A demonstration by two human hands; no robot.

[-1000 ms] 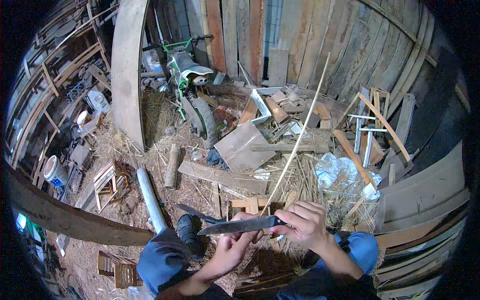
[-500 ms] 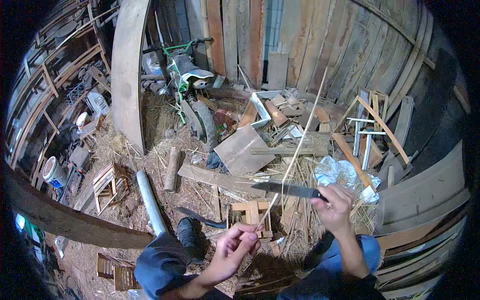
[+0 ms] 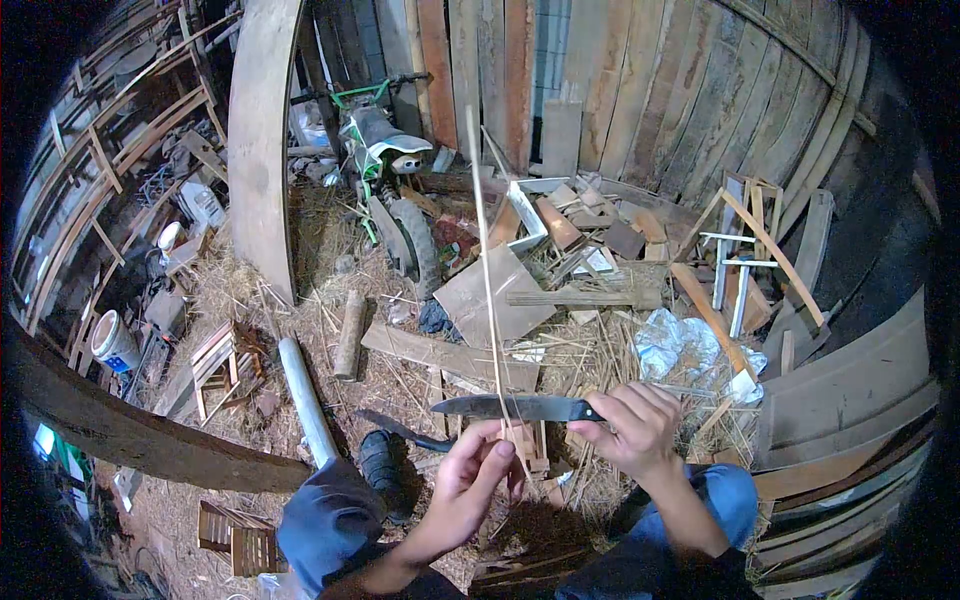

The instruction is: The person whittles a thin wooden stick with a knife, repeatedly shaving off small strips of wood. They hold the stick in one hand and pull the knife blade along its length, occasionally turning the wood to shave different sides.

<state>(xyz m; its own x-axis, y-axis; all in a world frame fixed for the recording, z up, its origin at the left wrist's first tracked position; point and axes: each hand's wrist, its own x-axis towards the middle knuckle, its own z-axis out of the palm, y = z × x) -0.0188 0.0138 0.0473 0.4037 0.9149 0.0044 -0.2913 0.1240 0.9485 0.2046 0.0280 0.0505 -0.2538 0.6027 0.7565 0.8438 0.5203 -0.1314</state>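
A long, thin wooden strip [image 3: 484, 240] rises from my left hand [image 3: 470, 485], pinched near its lower end between thumb and fingers. My right hand [image 3: 638, 428] is wrapped round the black handle of a knife [image 3: 510, 407]. Its blade points left and crosses the strip just above my left fingertips. Below my hands is a small wooden frame [image 3: 538, 447], partly hidden behind the left hand. A second, dark blade [image 3: 400, 430] lies on the straw-covered ground left of my left hand, close to my dark shoe [image 3: 383, 472].
A pale pole [image 3: 307, 400] and a short log [image 3: 348, 335] lie at left, near a slatted wooden piece [image 3: 225, 368]. Farther back are a motorbike [image 3: 385, 150], scrap boards [image 3: 495, 295] and a crumpled plastic sheet [image 3: 675, 345]. Stacked planks [image 3: 850, 400] stand at right.
The strip has swung from leaning right to nearly upright, slightly left. My right hand and the knife have moved left and slightly down, and the blade is now nearer the left hand.
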